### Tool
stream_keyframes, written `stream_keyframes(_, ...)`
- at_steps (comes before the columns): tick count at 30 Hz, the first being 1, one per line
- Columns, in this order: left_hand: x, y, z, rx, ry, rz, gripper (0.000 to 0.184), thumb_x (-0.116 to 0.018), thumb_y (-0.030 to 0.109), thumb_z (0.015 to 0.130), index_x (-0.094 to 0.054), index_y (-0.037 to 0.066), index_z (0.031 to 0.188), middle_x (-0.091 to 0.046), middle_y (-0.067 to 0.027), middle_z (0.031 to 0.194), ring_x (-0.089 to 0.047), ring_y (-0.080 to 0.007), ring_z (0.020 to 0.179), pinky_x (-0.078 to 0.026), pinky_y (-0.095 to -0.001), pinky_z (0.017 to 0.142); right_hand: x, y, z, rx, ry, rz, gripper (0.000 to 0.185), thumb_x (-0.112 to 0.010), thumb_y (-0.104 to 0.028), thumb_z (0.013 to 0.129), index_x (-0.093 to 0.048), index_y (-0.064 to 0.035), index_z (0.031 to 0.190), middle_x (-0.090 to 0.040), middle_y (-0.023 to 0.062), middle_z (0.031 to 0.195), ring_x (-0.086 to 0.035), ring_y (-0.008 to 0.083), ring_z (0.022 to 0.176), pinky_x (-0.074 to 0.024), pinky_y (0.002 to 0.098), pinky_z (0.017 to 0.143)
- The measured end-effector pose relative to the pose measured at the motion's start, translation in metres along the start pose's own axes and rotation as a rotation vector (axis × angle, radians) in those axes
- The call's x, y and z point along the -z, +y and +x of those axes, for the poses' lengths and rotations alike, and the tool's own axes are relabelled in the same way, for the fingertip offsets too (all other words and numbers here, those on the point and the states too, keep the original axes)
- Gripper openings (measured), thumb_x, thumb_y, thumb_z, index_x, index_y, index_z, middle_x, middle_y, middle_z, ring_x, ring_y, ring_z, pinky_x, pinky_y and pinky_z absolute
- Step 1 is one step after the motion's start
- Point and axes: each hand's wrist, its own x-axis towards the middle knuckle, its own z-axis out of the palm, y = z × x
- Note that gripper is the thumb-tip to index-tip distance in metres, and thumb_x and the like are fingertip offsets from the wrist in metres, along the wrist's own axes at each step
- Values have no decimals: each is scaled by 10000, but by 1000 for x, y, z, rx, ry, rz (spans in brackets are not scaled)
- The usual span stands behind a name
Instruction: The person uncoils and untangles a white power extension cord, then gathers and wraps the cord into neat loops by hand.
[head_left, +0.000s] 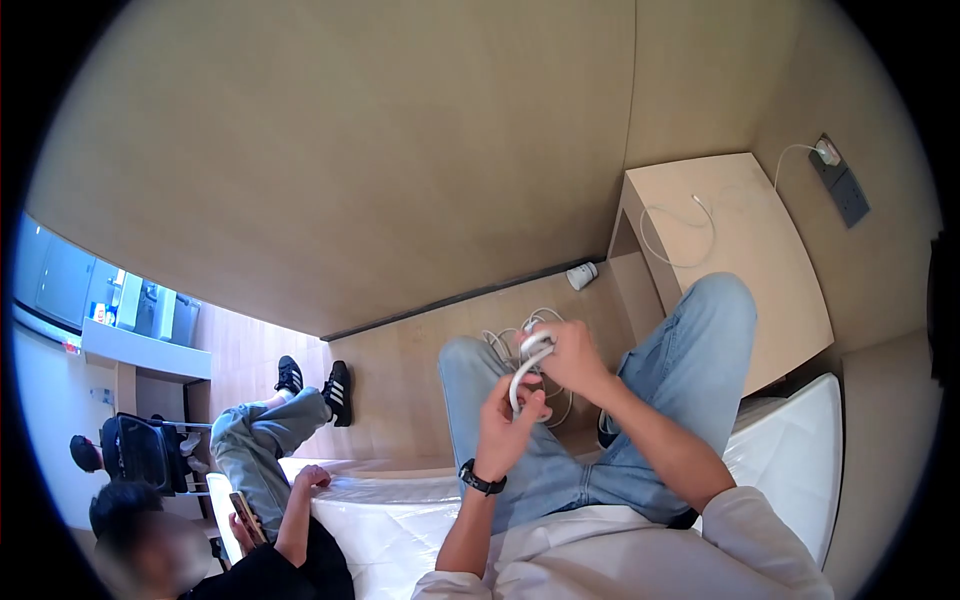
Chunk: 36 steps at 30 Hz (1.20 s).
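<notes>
Between my knees, both hands are closed on a thick loop of white cable (pixel 519 386). My left hand (pixel 511 418) grips its lower end, and a dark watch sits on that wrist. Slightly above and to the right, my right hand (pixel 569 358) holds the upper part of the bundle. More thin white cable (pixel 494 343) hangs in loose loops behind and below my hands, toward the floor. My fingers partly hide the bundle.
A wooden bedside unit (pixel 736 230) at the right carries a thin white cable (pixel 712 232). A charger (pixel 827 152) is plugged into the wall socket. A white cup-like container (pixel 581 275) lies on the floor. Another person (pixel 270 540) sits at the left on the white mattress (pixel 400 515), holding a phone.
</notes>
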Motion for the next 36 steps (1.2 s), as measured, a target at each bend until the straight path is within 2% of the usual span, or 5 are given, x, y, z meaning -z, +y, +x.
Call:
stream_keyframes(8,6,13,8,-204,187,68,199,-494,164,976,-575,-18,978,-626,-64,861,-599,-124,815,-465,-252,767,-13,5,-4,-154,-165,82,86,-586,-75,793,-629,0,789,-591,145,667,-565,206,617,-458,334,621)
stream_keyframes(17,-10,27,30,-445,407,4,126,-612,36,870,-486,40,881,-634,-100,906,-589,-134,953,-456,-271,838,-16,-20,-27,31,-347,102,351,-674,-114,705,-590,-43,1039,-618,193,920,-612,357,886,-487,430,746)
stream_keyframes(26,-2,19,27,-259,197,172,223,-659,-53,754,-482,11,874,-651,-114,796,-612,-126,693,-491,-230,594,-23,-12,-28,177,-357,48,377,-711,-180,677,-613,-96,1031,-616,129,949,-595,323,964,-485,408,786)
stream_keyframes(32,11,42,36,-250,73,-623,141,-600,31,803,-472,41,861,-602,-116,760,-522,-176,436,-466,-298,474,-32,-7,-28,55,-450,-11,261,-704,-193,678,-659,-66,901,-637,170,805,-625,352,814,-489,425,692)
stream_keyframes(36,4,21,41,-361,105,-312,377,-644,150,840,-451,20,1137,-596,-158,1040,-631,-238,865,-513,-352,778,-33,-5,-24,-102,-141,189,194,-673,-165,714,-666,-34,857,-601,203,651,-617,381,652,-479,448,616)
